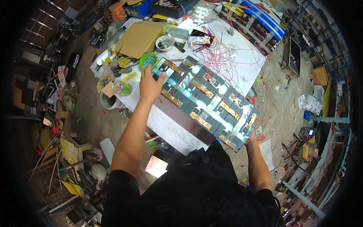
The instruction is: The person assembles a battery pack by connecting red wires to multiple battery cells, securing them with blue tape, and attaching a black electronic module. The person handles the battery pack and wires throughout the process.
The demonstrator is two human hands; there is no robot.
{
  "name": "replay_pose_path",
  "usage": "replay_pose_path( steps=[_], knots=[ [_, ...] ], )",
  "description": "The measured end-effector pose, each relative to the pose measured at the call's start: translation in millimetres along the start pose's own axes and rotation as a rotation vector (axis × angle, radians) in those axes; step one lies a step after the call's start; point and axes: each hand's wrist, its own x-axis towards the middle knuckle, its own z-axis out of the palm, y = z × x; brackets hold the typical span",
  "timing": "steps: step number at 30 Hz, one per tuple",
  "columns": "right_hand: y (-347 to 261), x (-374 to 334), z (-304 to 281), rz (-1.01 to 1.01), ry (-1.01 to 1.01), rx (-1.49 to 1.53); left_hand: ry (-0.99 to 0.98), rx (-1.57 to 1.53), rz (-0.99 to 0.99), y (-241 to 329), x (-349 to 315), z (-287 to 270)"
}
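Observation:
A long battery pack (194, 97) of dark cells, with copper busbars and thin red wires on its top, lies slantwise in front of me. My left hand (152, 85) grips its left end, the thumb along the near side and the fingers at the far corner. At the opposite end my right hand (250, 139) holds the near right corner, its fingers mostly hidden by the pack. This right end juts past the table edge, close to my body. Just beyond my left fingertips sits a green bowl (148, 60) of small metal parts.
Loose red wires (223, 51) tangle on the white-covered table (170, 130) behind the pack. A cardboard sheet (139, 38), a white tub (165, 42) and a glass jar (121, 88) stand to the left. Another battery pack (253, 26) is at the far right.

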Motion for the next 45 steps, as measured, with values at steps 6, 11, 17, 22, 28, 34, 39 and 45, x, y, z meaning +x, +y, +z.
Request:
replay_pose_path(
  steps=[6, 11, 17, 22, 28, 34, 39, 45],
  knots=[
    [9.9, 14.4, -11.2, 0.037, -0.011, 0.093, -0.172, 0.12, -0.032, 17.0, 45.5, 24.3],
    [2.6, 12.3, 14.0, 0.063, -0.079, 0.155, -0.214, 0.244, -0.145, 10.4, 73.0, 46.7],
    [4.3, 24.6, 27.3, -0.004, 0.045, 0.229, -0.231, 0.349, -0.316, 20.2, 96.2, 72.8],
    [-1.8, 18.6, 42.1, -0.034, 0.01, 0.248, -0.311, 0.291, -0.422, 20.8, 113.1, 79.0],
    [7.9, 28.2, 32.2, 0.007, -0.038, 0.316, -0.39, 0.256, -0.382, -15.0, 131.3, 75.8],
    [12.1, 26.8, 34.0, 0.005, 0.004, 0.299, -0.356, 0.245, -0.382, -14.1, 125.6, 77.7],
    [11.9, 23.8, 33.4, -0.003, 0.017, 0.261, -0.35, 0.295, -0.283, -18.0, 126.1, 71.8],
    [14.8, 17.0, 27.9, -0.006, 0.027, 0.219, -0.296, 0.303, -0.342, -15.3, 123.0, 74.9]
  ],
)
